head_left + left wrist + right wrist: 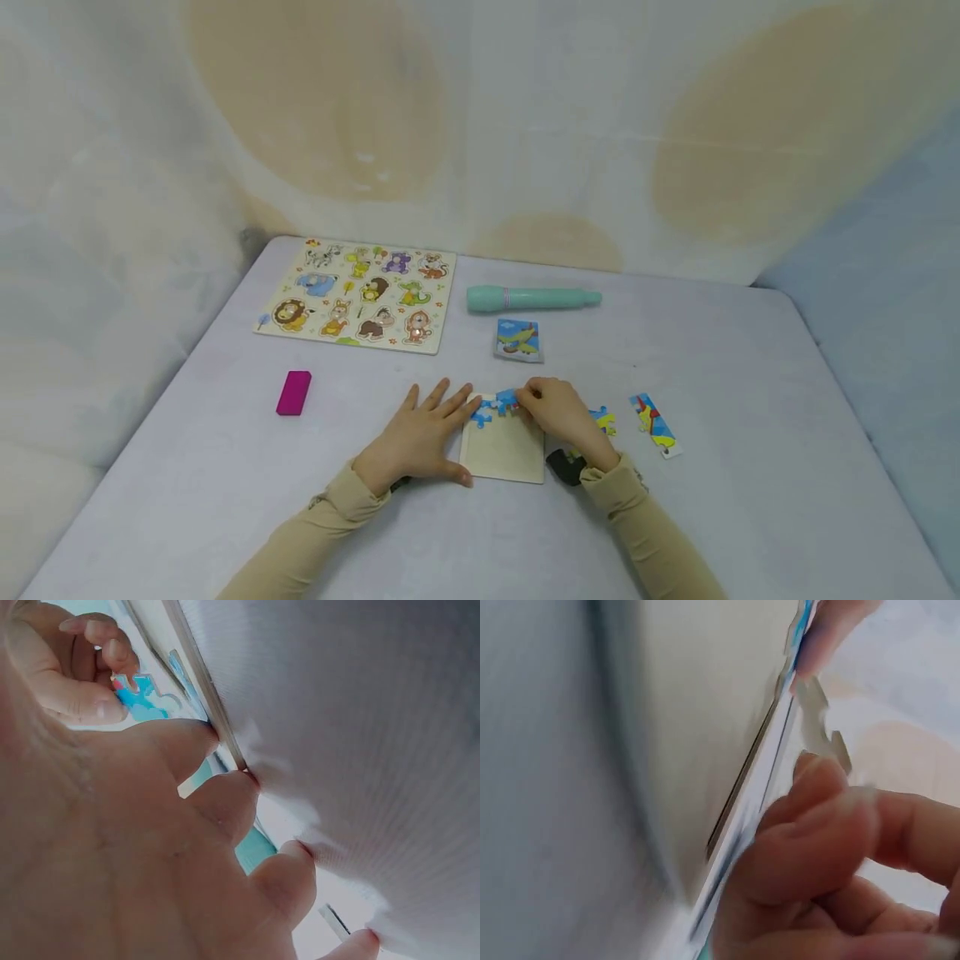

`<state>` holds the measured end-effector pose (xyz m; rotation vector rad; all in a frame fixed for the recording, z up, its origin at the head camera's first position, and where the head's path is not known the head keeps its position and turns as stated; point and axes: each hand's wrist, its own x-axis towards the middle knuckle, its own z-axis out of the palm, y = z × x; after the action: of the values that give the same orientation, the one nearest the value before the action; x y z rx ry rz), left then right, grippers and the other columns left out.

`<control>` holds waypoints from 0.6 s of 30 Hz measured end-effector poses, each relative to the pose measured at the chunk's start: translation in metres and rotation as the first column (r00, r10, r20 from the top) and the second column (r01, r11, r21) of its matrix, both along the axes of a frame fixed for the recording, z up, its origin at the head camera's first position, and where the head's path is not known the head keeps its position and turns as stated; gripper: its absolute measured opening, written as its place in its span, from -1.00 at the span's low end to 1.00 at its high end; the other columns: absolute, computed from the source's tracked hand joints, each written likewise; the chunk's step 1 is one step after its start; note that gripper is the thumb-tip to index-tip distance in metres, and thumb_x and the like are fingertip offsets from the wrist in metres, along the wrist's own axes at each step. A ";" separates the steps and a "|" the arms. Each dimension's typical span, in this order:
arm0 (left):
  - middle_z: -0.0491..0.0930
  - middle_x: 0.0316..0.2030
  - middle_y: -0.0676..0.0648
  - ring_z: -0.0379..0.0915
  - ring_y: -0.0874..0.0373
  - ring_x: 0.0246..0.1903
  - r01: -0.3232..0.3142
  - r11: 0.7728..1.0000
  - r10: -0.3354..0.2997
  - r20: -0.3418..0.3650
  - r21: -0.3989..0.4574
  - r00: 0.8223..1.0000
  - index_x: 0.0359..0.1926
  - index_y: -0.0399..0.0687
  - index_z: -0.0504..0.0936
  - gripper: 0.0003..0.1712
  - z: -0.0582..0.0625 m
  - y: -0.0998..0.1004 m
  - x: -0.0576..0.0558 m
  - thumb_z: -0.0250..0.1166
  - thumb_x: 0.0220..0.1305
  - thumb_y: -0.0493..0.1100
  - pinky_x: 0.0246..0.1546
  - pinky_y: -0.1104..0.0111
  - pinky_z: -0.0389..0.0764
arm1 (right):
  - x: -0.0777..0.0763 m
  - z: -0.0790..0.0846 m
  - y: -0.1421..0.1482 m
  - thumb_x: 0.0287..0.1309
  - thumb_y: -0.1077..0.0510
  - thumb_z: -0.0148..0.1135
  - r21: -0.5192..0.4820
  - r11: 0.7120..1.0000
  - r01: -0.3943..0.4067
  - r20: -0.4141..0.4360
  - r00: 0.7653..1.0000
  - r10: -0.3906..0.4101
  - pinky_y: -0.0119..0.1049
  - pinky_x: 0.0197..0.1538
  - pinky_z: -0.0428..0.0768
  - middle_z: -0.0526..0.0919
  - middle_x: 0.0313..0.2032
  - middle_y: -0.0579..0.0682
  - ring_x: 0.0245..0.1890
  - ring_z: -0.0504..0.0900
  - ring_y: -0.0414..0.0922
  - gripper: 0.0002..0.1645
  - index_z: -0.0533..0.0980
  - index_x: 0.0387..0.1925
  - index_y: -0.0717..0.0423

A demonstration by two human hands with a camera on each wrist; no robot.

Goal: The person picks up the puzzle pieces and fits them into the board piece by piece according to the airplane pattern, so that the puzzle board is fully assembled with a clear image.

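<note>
A small square wooden puzzle board lies in front of the person. The left hand rests with fingers spread at the board's left side, one fingertip at a blue jigsaw piece in its upper left corner. Over the board's top edge, the right hand pinches another blue jigsaw piece between thumb and fingers. That piece appears raised off the board in the left wrist view. Its pale underside shows in the right wrist view. Whether it touches the neighbouring piece cannot be told.
Joined jigsaw pieces lie to the right, with more pieces partly hidden by the right wrist. Beyond the board are an airplane picture and a teal pen-shaped object. An animal puzzle and a magenta block lie left.
</note>
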<state>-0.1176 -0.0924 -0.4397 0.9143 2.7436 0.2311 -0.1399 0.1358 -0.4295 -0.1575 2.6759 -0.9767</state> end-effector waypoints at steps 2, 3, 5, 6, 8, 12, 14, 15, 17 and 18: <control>0.00 0.52 0.00 -0.15 -0.20 0.51 0.000 1.000 0.000 -0.001 0.001 1.000 0.51 0.11 0.07 0.30 0.000 0.000 0.000 0.34 -0.18 0.54 0.33 -0.35 0.00 | 0.001 -0.001 -0.002 0.34 0.06 0.06 0.025 1.000 0.002 -0.018 1.000 -0.002 -0.40 -0.60 0.23 0.43 -0.70 -0.08 -0.70 0.32 -0.20 -0.60 0.49 -0.62 0.08; 0.00 0.52 0.00 -0.15 -0.20 0.51 -0.001 1.000 0.001 -0.001 0.002 1.000 0.51 0.11 0.07 0.29 0.000 0.000 0.000 0.34 -0.17 0.53 0.33 -0.35 -0.01 | 0.002 -0.001 -0.002 0.33 0.06 0.07 0.053 0.999 -0.002 -0.030 1.000 0.003 -0.41 -0.61 0.22 0.40 -0.72 -0.09 -0.70 0.31 -0.20 -0.59 0.47 -0.64 0.07; 0.00 0.53 0.00 -0.15 -0.20 0.51 0.000 1.000 0.000 -0.005 0.003 1.000 0.51 0.12 0.07 0.29 0.001 0.000 0.000 0.34 -0.17 0.53 0.33 -0.35 -0.01 | 0.005 -0.001 -0.005 0.31 0.06 0.08 0.125 0.992 -0.019 -0.053 0.998 0.025 -0.43 -0.62 0.20 0.35 -0.74 -0.12 -0.71 0.30 -0.21 -0.58 0.43 -0.69 0.05; 0.00 0.53 0.00 -0.14 -0.20 0.51 0.002 1.000 -0.002 -0.006 0.002 1.000 0.51 0.12 0.07 0.29 0.001 0.000 0.000 0.34 -0.17 0.53 0.33 -0.35 -0.01 | 0.006 -0.001 -0.005 0.30 0.06 0.08 0.159 0.987 -0.027 -0.068 0.997 0.039 -0.44 -0.63 0.18 0.32 -0.75 -0.13 -0.72 0.29 -0.22 -0.56 0.40 -0.71 0.04; 0.00 0.53 0.00 -0.15 -0.20 0.51 0.002 1.000 -0.002 -0.005 0.005 1.000 0.51 0.12 0.07 0.29 0.001 0.001 0.000 0.35 -0.17 0.53 0.33 -0.35 -0.01 | 0.008 -0.001 -0.005 0.31 0.06 0.09 0.202 0.979 -0.039 -0.079 0.995 0.056 -0.45 -0.64 0.15 0.27 -0.76 -0.14 -0.73 0.26 -0.22 -0.53 0.35 -0.74 0.02; -0.01 0.53 0.00 -0.16 -0.19 0.51 0.004 1.000 -0.004 0.005 0.000 1.000 0.51 0.12 0.06 0.29 0.001 0.001 0.000 0.35 -0.17 0.52 0.34 -0.34 -0.02 | 0.009 -0.001 -0.005 0.29 0.06 0.11 0.239 0.969 -0.058 -0.073 0.994 0.078 -0.45 -0.63 0.12 0.23 -0.76 -0.15 -0.73 0.24 -0.22 -0.51 0.28 -0.76 -0.01; -0.02 0.53 0.00 -0.16 -0.19 0.51 0.002 1.000 -0.002 0.011 -0.002 1.000 0.51 0.12 0.06 0.29 0.001 0.001 0.000 0.35 -0.17 0.52 0.34 -0.34 -0.02 | 0.009 -0.002 -0.005 0.26 0.04 0.14 0.248 0.967 -0.061 -0.076 0.994 0.082 -0.45 -0.63 0.10 0.20 -0.76 -0.17 -0.72 0.22 -0.23 -0.49 0.24 -0.78 -0.03; -0.02 0.53 0.00 -0.17 -0.19 0.51 0.001 1.000 -0.001 0.013 -0.004 1.000 0.51 0.12 0.06 0.29 0.001 0.001 0.000 0.35 -0.17 0.52 0.34 -0.34 -0.03 | 0.008 -0.003 -0.005 0.24 0.03 0.15 0.250 0.966 -0.060 -0.076 0.994 0.081 -0.45 -0.63 0.09 0.19 -0.76 -0.17 -0.72 0.21 -0.24 -0.48 0.23 -0.78 -0.04; -0.03 0.53 0.00 -0.18 -0.18 0.51 -0.005 1.000 0.005 0.018 -0.008 1.000 0.52 0.12 0.06 0.29 0.002 0.001 0.000 0.35 -0.17 0.52 0.35 -0.33 -0.04 | 0.007 -0.005 -0.006 0.22 0.01 0.18 0.251 0.966 -0.058 -0.084 0.993 0.082 -0.45 -0.63 0.07 0.17 -0.76 -0.19 -0.72 0.19 -0.24 -0.47 0.21 -0.79 -0.04; -0.03 0.53 0.00 -0.18 -0.18 0.51 -0.007 1.000 0.007 0.021 -0.008 1.000 0.52 0.12 0.06 0.29 0.002 0.001 0.000 0.36 -0.17 0.51 0.35 -0.33 -0.04 | 0.007 -0.006 -0.006 0.21 0.00 0.19 0.250 0.967 -0.057 -0.086 0.993 0.080 -0.45 -0.63 0.06 0.17 -0.76 -0.19 -0.72 0.19 -0.25 -0.47 0.21 -0.79 -0.04</control>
<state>-0.1175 -0.0916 -0.4378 0.8948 2.7275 0.2289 -0.1331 0.1301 -0.4358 -0.2477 2.8298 -0.6225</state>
